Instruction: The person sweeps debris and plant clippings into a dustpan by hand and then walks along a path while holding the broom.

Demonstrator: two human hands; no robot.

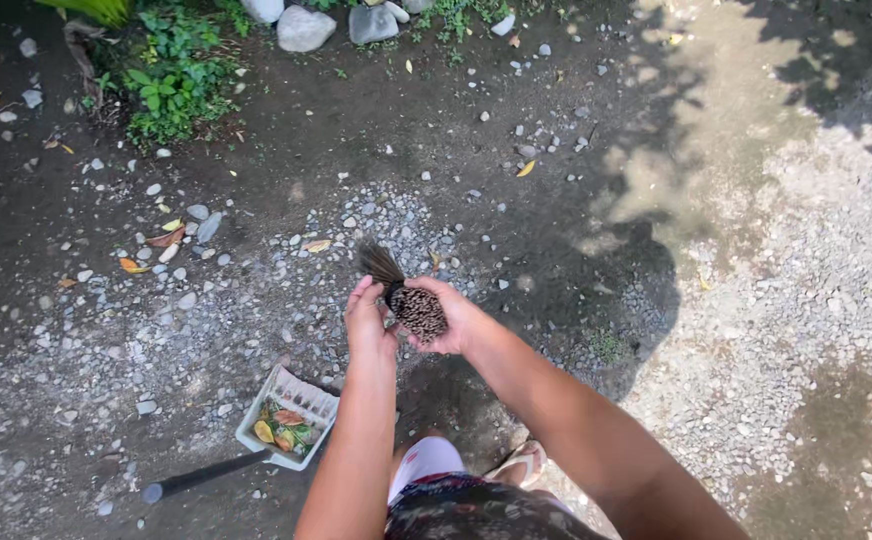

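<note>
Outdoors, on dark packed dirt ground point(516, 120) strewn with pale gravel, half in tree shade. Right hand point(453, 313) clenched around the butt end of a stick broom point(411, 300), bundle held out in front at about waist height, cut ends facing the camera and the bristle end splayed away toward the ground. Left hand point(366, 318) laid flat against the bundle's side, fingers up by the dark binding; full closure around it not clear from this angle. Below the forearms, set down on the dirt: a white dustpan point(289, 412) with a dark handle, holding yellow and green leaves. Further out, scattered yellow leaves point(146, 250) among the gravel, green weeds point(171, 80) and grey stones point(306, 28) along the top edge, sunlit gravel off to the right. A sandalled foot point(521, 462) just beside the pan. Likely hazards: sticks slipping loose from the bundle if the binding gave under pressing, or the pan tipped by a careless step, spilling its leaves.
</note>
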